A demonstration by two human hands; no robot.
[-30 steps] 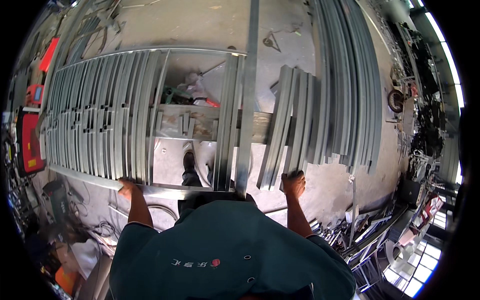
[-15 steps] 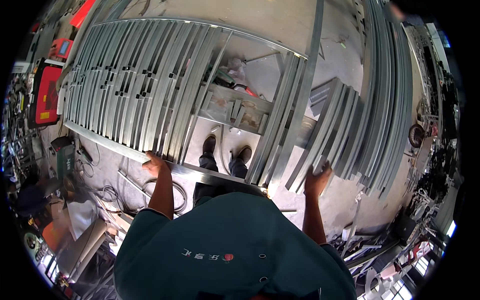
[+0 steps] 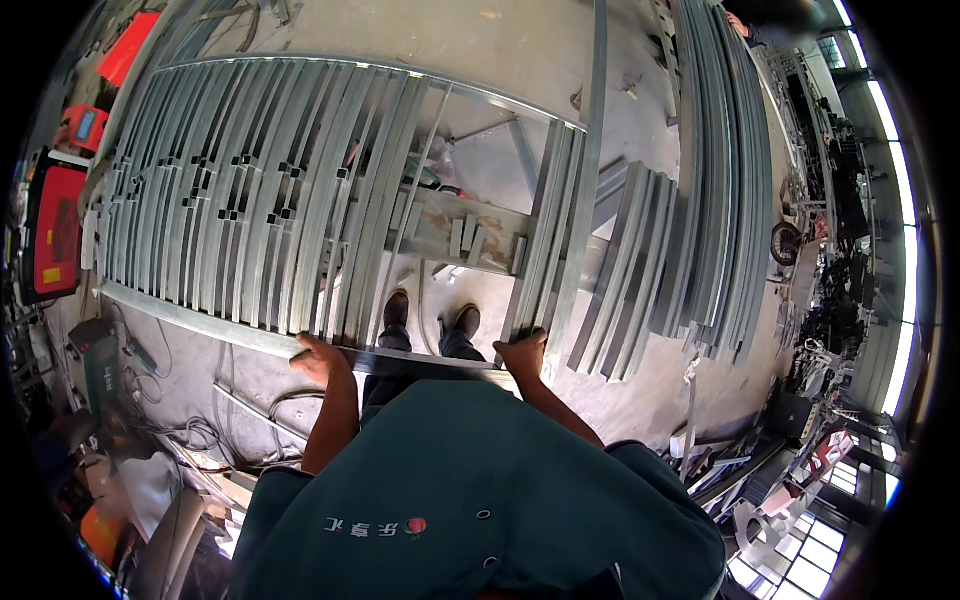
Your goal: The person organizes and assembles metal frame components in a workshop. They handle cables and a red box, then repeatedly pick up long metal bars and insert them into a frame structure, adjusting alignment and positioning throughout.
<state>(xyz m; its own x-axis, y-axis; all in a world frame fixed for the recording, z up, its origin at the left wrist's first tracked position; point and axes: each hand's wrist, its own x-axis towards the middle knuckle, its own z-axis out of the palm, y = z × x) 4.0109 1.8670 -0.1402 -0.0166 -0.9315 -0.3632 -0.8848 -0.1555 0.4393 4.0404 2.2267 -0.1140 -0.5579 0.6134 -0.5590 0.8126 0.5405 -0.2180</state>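
A wide metal frame of grey square tubing lies in front of me, with many parallel bars across its left part. My left hand is closed around its near rail, thumb pointing left. At the rail's right end, my right hand grips the frame where a group of long tubes meets it; its fingertips are partly hidden. Small dark-ended tube pieces sit among the bars. Through the gap between the bar groups, my shoes show on the floor.
To the right lie a stack of shorter tubes and a bundle of long tubes. A red machine stands at the far left. Cables and a thin rod lie on the floor near left. Another person's hand is at the far right bundle.
My right hand has moved left from the shorter tube stack to the frame's near right end. My left hand stays on the near rail. The view has shifted slightly.
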